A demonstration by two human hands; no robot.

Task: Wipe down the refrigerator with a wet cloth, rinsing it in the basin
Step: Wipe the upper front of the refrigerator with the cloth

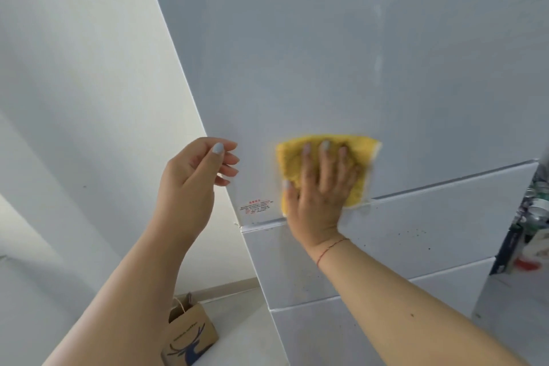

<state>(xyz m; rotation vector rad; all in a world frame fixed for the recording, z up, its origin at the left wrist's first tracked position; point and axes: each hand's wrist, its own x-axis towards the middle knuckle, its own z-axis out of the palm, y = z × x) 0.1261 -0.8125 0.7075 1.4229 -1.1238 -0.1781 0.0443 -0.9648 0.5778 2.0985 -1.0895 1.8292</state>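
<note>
The right hand [322,187] presses a yellow cloth [361,157] flat against the refrigerator [297,53] door while the left hand [196,175] hovers beside it.

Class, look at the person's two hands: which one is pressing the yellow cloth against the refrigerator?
The right hand, fingers spread flat on the yellow cloth against the refrigerator door. The left hand hovers beside it, holding nothing.

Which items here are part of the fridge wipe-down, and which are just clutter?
In the job:
- yellow cloth, pressed flat on the door
- refrigerator, upper door being wiped
- right hand, on the cloth
- left hand, free, holding nothing

Lying about:
- brown paper bag on the floor, left of the fridge
- cans and packages at the right edge, blurred

No basin is in view.
</note>
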